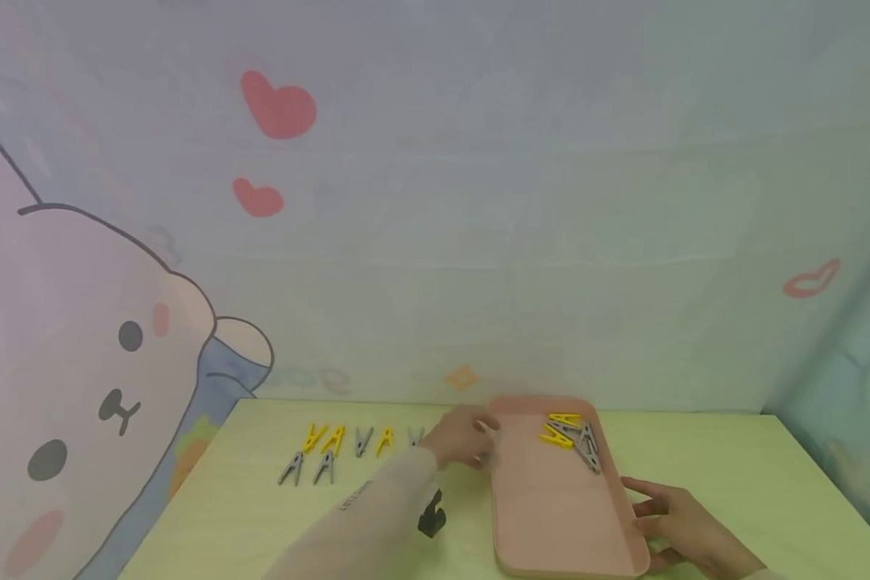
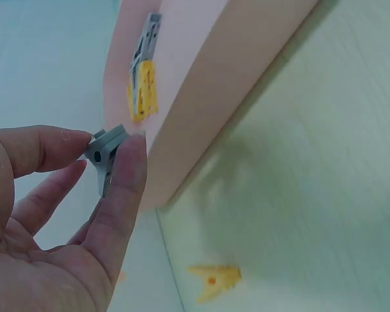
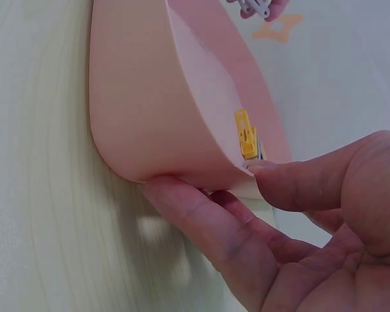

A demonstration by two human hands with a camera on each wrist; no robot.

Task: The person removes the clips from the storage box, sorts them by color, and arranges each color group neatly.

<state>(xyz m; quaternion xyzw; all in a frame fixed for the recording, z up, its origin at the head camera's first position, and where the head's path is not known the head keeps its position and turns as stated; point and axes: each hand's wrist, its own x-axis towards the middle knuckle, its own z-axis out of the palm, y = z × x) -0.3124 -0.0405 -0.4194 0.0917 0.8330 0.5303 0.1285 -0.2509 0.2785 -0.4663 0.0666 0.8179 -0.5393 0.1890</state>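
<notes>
My left hand (image 1: 462, 437) pinches a grey clothespin (image 2: 105, 153) between thumb and fingers, just beside the far left rim of the pink tray (image 1: 551, 515). The right hand (image 1: 685, 524) holds the tray at its right side near the front, with the thumb at the rim and the fingers against the lower wall. Inside the tray, toward the far right, lie yellow clothespins (image 1: 557, 437) and grey clothespins (image 1: 587, 437), close together. Left of the tray, yellow clothespins (image 1: 334, 439) and grey clothespins (image 1: 324, 466) lie spread on the table. My left forearm covers part of that area.
The pale table (image 1: 210, 515) ends at a cloth backdrop (image 1: 551, 201) printed with hearts and a cartoon animal. A small black piece (image 1: 432, 515) shows by the left sleeve (image 1: 370, 515).
</notes>
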